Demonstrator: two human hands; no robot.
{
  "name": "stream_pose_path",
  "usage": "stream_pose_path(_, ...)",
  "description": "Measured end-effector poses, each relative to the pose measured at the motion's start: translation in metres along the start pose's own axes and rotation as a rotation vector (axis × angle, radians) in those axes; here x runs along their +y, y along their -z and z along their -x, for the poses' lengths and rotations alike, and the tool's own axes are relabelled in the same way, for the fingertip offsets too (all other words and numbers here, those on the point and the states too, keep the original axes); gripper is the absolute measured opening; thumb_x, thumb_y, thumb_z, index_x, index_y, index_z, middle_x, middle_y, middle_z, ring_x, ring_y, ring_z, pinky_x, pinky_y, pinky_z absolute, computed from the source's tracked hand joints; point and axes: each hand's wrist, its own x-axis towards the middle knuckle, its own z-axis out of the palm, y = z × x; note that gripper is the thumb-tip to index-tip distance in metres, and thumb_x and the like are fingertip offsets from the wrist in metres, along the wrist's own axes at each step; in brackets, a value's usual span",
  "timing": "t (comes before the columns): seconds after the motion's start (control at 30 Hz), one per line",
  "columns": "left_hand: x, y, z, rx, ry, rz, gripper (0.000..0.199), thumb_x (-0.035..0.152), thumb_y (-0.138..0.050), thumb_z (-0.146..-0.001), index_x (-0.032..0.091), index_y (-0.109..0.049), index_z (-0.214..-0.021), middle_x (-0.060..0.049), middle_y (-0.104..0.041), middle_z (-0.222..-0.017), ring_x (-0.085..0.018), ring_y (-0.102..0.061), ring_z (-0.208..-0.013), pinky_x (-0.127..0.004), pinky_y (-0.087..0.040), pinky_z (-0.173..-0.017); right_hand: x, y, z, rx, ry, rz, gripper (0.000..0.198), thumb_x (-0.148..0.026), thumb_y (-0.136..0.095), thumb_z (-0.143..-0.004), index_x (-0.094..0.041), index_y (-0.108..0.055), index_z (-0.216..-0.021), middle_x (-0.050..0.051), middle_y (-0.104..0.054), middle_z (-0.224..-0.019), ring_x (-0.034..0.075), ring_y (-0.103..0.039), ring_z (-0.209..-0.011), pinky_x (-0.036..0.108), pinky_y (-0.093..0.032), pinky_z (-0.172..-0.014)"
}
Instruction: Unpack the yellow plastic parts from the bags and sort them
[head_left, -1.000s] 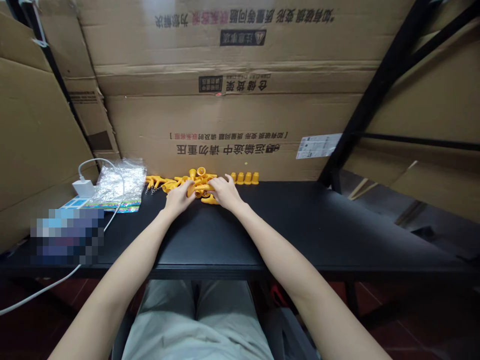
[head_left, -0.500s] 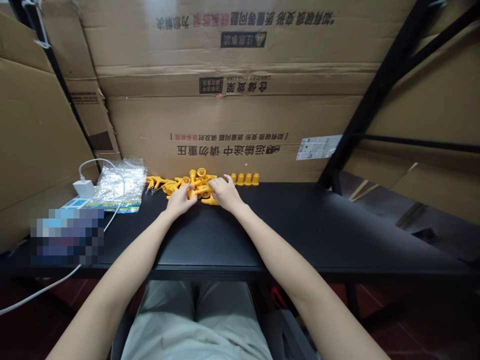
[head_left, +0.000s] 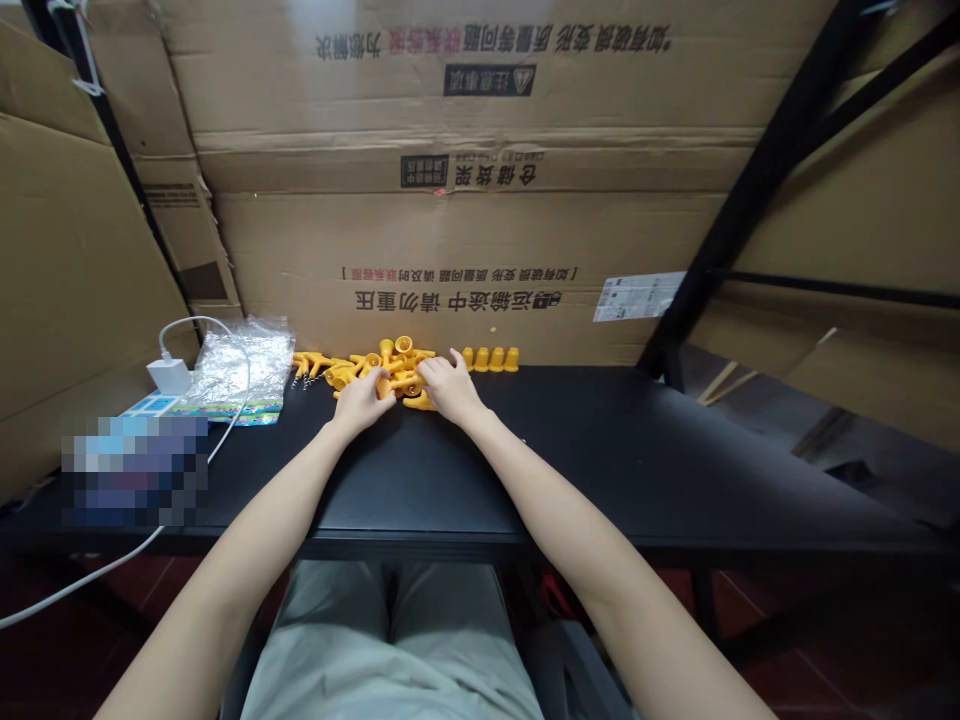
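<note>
At the back of the black table, both hands are among a heap of yellow plastic pieces. Some pieces are shaped like small hands with spread fingers, others have round cup-like ends. My left hand is closed, its thumb and fingers around a yellow plastic piece. Just to the right, my right hand has its fingers bent onto a yellow piece at the heap's edge, thumb raised; its fingertips are partly hidden. Another yellow piece lies below it on the table. Several small yellow cups stand in a row beyond my right hand.
Cardboard walls off the back of the table. On the left lie a clear plastic bag, a white charger with its cable, and a blurred-out item. A black metal post rises at the right.
</note>
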Motion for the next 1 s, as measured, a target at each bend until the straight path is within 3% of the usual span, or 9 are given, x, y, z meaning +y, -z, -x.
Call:
stream_pose_path(0.23,0.001,0.002,0.001,-0.007,0.008,0.007,0.032,0.032,-0.056,-0.077,0.022,-0.061,-0.107,0.000,-0.065,-0.069,-0.019,-0.063,-0.070,-0.027,-0.042,-0.066,0.003,0.001,0.002,-0.036,-0.014,-0.056,0.022,-0.013,-0.048,-0.086,-0.016,-0.056,-0.106,0.013,-0.067,-0.103,0.026,-0.058,-0.099,0.047,-0.030,-0.101)
stream_pose_path(0.43,0.001,0.003,0.001,0.000,0.012,-0.026,0.031,0.030,-0.056,-0.077,0.022,-0.062,-0.106,-0.001,-0.066,-0.073,-0.020,-0.063,-0.073,-0.028,-0.043,-0.068,0.006,0.000,0.005,-0.124,-0.001,-0.164,0.021,-0.022,-0.049,-0.091,-0.019,-0.056,-0.111,0.012,-0.067,-0.110,0.026,-0.058,-0.108,0.053,-0.027,-0.105)
stream_pose_path(0.7,0.001,0.003,0.000,0.015,0.023,0.010,0.029,0.033,-0.057,-0.076,0.023,-0.062,-0.104,-0.001,-0.065,-0.070,-0.019,-0.062,-0.070,-0.027,-0.040,-0.064,0.009,-0.001,0.004,-0.020,-0.028,-0.101,0.019,-0.017,-0.053,-0.087,-0.019,-0.059,-0.105,0.012,-0.067,-0.110,0.027,-0.057,-0.107,0.055,-0.025,-0.106)
stream_pose_path(0.87,-0.005,0.005,-0.001,0.030,0.070,0.039,0.028,0.033,-0.057,-0.075,0.024,-0.062,-0.101,0.000,-0.063,-0.067,-0.019,-0.061,-0.067,-0.027,-0.039,-0.062,0.032,-0.008,0.009,0.047,-0.199,-0.110,0.019,-0.017,-0.051,-0.086,-0.019,-0.058,-0.103,0.012,-0.067,-0.106,0.027,-0.057,-0.105,0.054,-0.025,-0.106)
stream_pose_path(1.0,-0.007,0.005,-0.001,0.051,0.076,0.061,0.028,0.034,-0.056,-0.076,0.023,-0.061,-0.101,0.001,-0.061,-0.063,-0.019,-0.060,-0.066,-0.027,-0.039,-0.063,0.065,-0.017,0.022,0.095,-0.497,-0.160,0.019,-0.028,-0.052,-0.087,-0.019,-0.059,-0.102,0.012,-0.067,-0.108,0.028,-0.057,-0.105,0.053,-0.027,-0.102)
